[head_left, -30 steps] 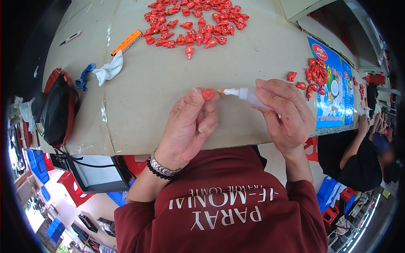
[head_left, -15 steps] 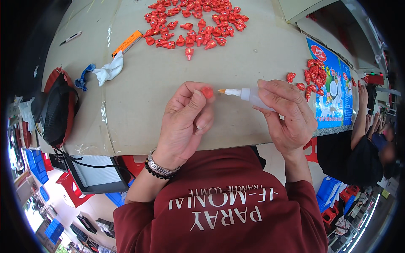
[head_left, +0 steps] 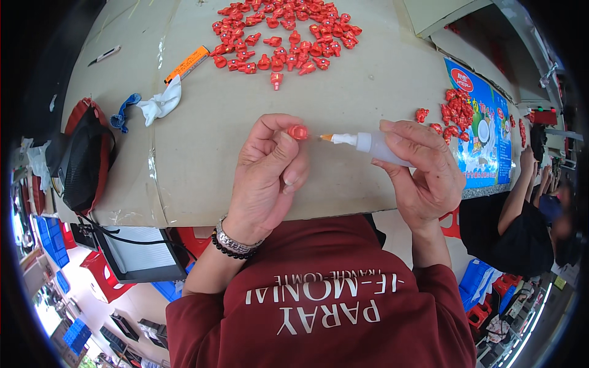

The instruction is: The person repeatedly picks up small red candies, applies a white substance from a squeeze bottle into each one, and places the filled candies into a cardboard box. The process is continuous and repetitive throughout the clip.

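Between thumb and forefinger, my left hand point(head_left: 270, 156) pinches a small red plastic piece point(head_left: 299, 132). My right hand point(head_left: 424, 165) is closed around a translucent squeeze bottle point(head_left: 388, 148) with a white-wrapped neck and an amber pointed tip point(head_left: 326, 138). The tip points left at the red piece, with a short gap between them; a thin needle seems to reach out of it. Beyond my hands, many similar red pieces point(head_left: 288, 43) lie loosely spread on the table point(head_left: 215, 141). One red piece point(head_left: 277, 81) stands a little nearer than the rest.
At the left lie an orange box point(head_left: 186, 64), a white cloth point(head_left: 161, 105), a blue cloth point(head_left: 124, 112), a pen point(head_left: 104, 55) and a dark bag point(head_left: 88, 158). More red pieces point(head_left: 457, 110) sit by a blue printed sheet point(head_left: 485, 150) at right. A co-worker's arm point(head_left: 516, 190) shows beyond.
The bottle in my right hand has shifted slightly right and down, so its tip is a little farther from the red piece. My left hand has tilted the red piece slightly.
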Demonstrator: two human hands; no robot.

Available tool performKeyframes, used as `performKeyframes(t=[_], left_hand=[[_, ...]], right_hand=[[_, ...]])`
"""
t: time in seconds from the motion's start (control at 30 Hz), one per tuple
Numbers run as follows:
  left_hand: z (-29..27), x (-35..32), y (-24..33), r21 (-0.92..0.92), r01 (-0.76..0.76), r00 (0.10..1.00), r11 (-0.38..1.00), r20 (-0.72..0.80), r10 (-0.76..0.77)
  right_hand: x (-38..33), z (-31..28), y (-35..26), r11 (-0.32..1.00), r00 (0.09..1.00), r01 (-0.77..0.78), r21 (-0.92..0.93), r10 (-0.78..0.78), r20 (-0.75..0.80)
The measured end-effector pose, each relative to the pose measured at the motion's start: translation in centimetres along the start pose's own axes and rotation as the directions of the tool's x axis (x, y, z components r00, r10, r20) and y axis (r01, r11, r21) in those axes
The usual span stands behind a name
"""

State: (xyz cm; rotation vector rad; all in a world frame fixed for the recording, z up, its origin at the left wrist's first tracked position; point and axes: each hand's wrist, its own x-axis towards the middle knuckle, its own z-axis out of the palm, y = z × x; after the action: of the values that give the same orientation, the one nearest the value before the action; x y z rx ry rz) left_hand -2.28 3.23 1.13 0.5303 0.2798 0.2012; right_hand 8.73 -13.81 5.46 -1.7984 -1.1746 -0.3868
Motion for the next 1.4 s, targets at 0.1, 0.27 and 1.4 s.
performKeyframes(t=[0.1,0.27,1.4], left_hand=[[-0.2,0.2,0.0,0.009,-0.035,0.998,0.999,0.044,0.034],[0.0,0.1,0.3,0.107,-0.104,0.994,0.989,0.046,0.099],[-0.1,-0.3,0.5,0.119,-0.182,0.983,0.976,0.042,0.178]], right_hand=[[-0.2,0.3,0.1,0.997,0.999,-0.039,0.071,0.041,-0.026],[-0.3,0.2,0.0,0.997,0.999,-0.044,0.060,0.045,-0.020],[0.2,-0.9,-0.3,0.840,0.882,-0.368,0.399,0.451,-0.135]])
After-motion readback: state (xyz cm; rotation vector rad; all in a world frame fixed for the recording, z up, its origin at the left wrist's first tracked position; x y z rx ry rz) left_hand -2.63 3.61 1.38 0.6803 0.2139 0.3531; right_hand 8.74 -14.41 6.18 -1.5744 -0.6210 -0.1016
